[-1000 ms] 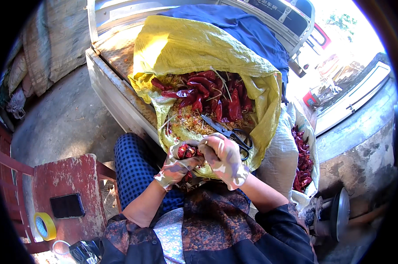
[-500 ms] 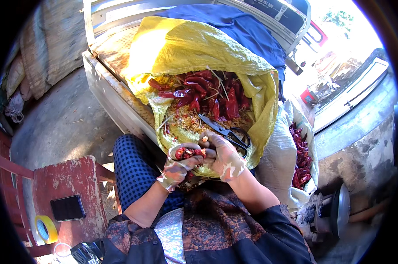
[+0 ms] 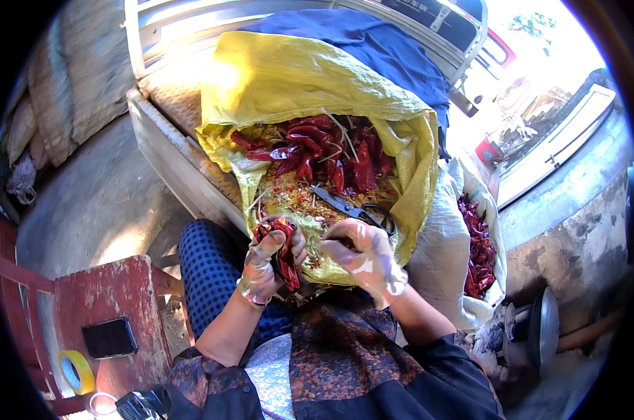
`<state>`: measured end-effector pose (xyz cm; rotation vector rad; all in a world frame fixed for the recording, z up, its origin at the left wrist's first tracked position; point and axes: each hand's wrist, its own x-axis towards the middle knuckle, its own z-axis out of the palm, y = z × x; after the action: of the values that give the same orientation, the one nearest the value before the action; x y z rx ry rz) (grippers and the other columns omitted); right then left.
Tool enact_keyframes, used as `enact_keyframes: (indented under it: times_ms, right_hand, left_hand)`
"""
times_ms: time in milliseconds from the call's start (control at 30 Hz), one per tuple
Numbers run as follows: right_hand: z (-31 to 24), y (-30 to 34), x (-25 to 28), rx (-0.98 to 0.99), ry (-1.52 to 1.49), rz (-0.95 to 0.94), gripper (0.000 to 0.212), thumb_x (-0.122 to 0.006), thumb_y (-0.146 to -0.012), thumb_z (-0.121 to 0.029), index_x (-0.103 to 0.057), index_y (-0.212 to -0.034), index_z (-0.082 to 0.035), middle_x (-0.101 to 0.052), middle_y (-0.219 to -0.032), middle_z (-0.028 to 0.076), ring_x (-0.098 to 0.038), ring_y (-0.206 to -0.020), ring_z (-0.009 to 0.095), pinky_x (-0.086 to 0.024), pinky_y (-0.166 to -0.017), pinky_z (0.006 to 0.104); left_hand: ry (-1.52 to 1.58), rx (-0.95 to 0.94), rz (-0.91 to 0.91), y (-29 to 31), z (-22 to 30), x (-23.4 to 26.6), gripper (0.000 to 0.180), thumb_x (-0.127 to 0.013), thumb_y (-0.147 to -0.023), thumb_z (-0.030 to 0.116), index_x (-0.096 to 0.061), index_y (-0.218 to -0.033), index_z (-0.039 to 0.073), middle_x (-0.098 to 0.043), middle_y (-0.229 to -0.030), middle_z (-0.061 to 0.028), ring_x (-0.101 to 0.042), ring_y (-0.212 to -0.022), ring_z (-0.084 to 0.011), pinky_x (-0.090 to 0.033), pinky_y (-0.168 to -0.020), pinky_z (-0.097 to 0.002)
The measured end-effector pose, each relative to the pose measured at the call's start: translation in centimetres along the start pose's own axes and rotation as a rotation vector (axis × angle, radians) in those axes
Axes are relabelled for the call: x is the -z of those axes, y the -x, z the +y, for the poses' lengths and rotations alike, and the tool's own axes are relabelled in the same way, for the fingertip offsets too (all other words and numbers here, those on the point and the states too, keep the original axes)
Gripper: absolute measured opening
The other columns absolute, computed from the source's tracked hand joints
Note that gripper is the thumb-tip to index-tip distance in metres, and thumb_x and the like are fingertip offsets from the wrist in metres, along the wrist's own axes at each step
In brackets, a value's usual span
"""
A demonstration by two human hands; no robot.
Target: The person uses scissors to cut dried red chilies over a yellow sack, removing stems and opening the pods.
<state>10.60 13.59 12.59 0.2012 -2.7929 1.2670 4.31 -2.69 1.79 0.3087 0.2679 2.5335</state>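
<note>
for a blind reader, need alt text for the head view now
A person's gloved left hand holds red chilies, the curled right hand apart beside it. Scissors and more chilies lie on a spread-open yellow sack; a white sack of chilies stands at right.

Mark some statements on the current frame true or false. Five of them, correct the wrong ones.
1. The left hand holds red chilies. True.
2. The right hand grips the scissors. False: they lie on the yellow sack, and the right hand is not holding them.
3. A phone lies on the red chair. True.
4. The white sack is to the left of the yellow one. False: it stands to its right and holds more chilies.
5. The roll of tape is green on the outside. False: it is yellow.
</note>
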Motion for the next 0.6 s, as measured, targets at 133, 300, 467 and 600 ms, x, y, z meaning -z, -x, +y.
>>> enact_keyframes:
  times_ms: [133,300,467,600]
  right_hand:
    - [-4.1,-0.2,-1.9,0.138,0.169,0.064,0.066,-0.077,-0.07,-0.02,-0.048,-0.127,-0.005,-0.056,-0.114,0.017,-0.061,-0.095,0.033,-0.051,-0.08,0.0379]
    - [-2.9,0.4,-4.9,0.164,0.363,0.177,0.082,-0.07,-0.067,-0.015,-0.033,-0.14,-0.005,-0.045,-0.131,0.022,-0.053,-0.112,0.04,-0.049,-0.087,0.044]
    - [-1.1,0.7,-5.1,0.198,0.301,0.173,0.081,-0.066,-0.068,-0.01,-0.03,-0.141,-0.001,-0.046,-0.131,0.025,-0.055,-0.11,0.041,-0.05,-0.087,0.0414]
    - [-0.7,1.3,-3.5,0.137,0.119,0.125,0.081,-0.065,-0.069,-0.006,-0.03,-0.141,0.0,-0.047,-0.131,0.026,-0.056,-0.11,0.039,-0.049,-0.089,0.0386]
  left_hand:
    - [-0.069,0.035,0.168,0.4,-0.6,1.1,0.038,-0.063,-0.088,0.02,-0.053,-0.12,0.004,-0.06,-0.117,-0.0106,-0.059,-0.106,-0.0238,-0.049,-0.093,-0.0383]
    - [-0.161,0.016,0.062,0.6,-1.0,1.1,0.057,-0.053,-0.092,0.043,-0.043,-0.136,0.007,-0.051,-0.132,-0.0085,-0.049,-0.121,-0.0266,-0.037,-0.104,-0.0417]
    - [-0.172,0.029,-0.075,0.6,-2.0,-2.5,0.066,-0.051,-0.093,0.045,-0.033,-0.142,0.005,-0.041,-0.141,-0.0114,-0.041,-0.128,-0.0267,-0.029,-0.109,-0.0414]
    - [-0.22,0.061,-0.096,0.8,-2.8,-3.8,0.078,-0.066,-0.083,0.038,-0.029,-0.143,0.004,-0.042,-0.14,-0.0123,-0.042,-0.127,-0.0248,-0.031,-0.109,-0.0399]
